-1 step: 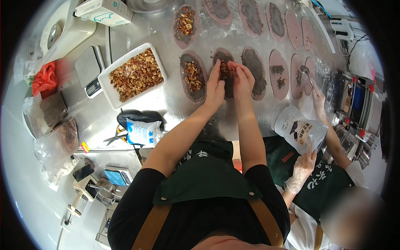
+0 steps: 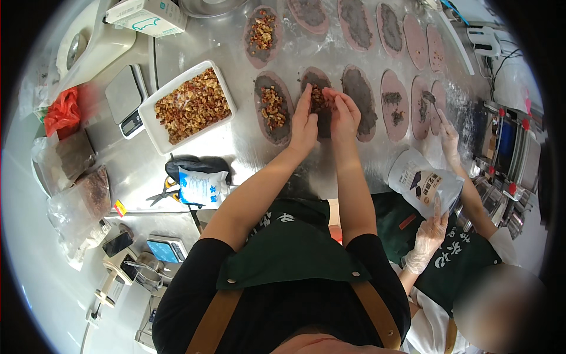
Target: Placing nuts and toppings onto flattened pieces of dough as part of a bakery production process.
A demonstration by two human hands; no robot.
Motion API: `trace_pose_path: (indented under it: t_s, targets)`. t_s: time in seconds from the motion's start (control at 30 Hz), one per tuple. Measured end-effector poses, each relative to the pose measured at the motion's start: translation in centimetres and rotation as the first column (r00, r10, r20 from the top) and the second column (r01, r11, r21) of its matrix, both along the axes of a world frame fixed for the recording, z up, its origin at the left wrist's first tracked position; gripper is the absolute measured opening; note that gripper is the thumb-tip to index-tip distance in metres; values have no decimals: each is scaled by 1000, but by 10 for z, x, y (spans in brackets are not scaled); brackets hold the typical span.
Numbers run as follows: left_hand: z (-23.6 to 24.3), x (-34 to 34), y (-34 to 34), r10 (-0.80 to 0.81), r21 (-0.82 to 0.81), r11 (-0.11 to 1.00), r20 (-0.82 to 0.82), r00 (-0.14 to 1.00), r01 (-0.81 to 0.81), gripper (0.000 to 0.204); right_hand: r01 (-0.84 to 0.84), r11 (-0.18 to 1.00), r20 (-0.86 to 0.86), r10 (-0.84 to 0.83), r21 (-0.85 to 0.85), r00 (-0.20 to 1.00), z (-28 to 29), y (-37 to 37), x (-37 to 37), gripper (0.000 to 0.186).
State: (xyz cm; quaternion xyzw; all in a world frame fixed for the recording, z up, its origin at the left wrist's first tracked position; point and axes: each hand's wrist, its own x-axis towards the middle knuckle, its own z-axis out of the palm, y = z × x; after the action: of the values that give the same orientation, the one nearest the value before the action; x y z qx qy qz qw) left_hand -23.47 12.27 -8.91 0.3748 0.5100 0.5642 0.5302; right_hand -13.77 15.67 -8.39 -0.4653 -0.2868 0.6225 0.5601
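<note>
Both my hands are bare, at an oval of mauve dough topped with dark grey powder [image 2: 325,131]. A small heap of chopped nuts [image 2: 319,99] lies on it between my fingertips. My left hand [image 2: 305,125] is open, its fingers stretched along the heap's left side. Opposite it, my right hand [image 2: 344,118] is open too, with fingers slightly bent toward the nuts. The palms are partly hidden. To the left lies a powdered dough oval [image 2: 282,127] with nuts down its middle; to the right, one with only grey powder [image 2: 358,97].
A white tray of chopped nuts [image 2: 191,109] stands left, beside a kitchen scale [image 2: 127,97]. Scissors [image 2: 168,192] and a blue-white packet [image 2: 200,187] lie nearer. At right, a co-worker's gloved hand [image 2: 450,138] has a spoon [image 2: 431,99]; the other holds a pouch [image 2: 424,180].
The co-worker's spoon has shifted slightly over the dough at right. My own hands stay where they were.
</note>
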Motion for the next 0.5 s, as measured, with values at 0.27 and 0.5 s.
trace_pose_path:
  t_s: [0.27, 0.5]
  targets:
    - [-3, 1, -4, 6, 4, 1000, -16, 1000, -6, 64, 0, 1000, 85, -2, 22, 996, 6, -26, 6, 23]
    - [-1, -1, 3, 11, 10, 1000, -116, 993, -10, 63, -9, 999, 95, 5, 45, 995, 13, -19, 1, 31]
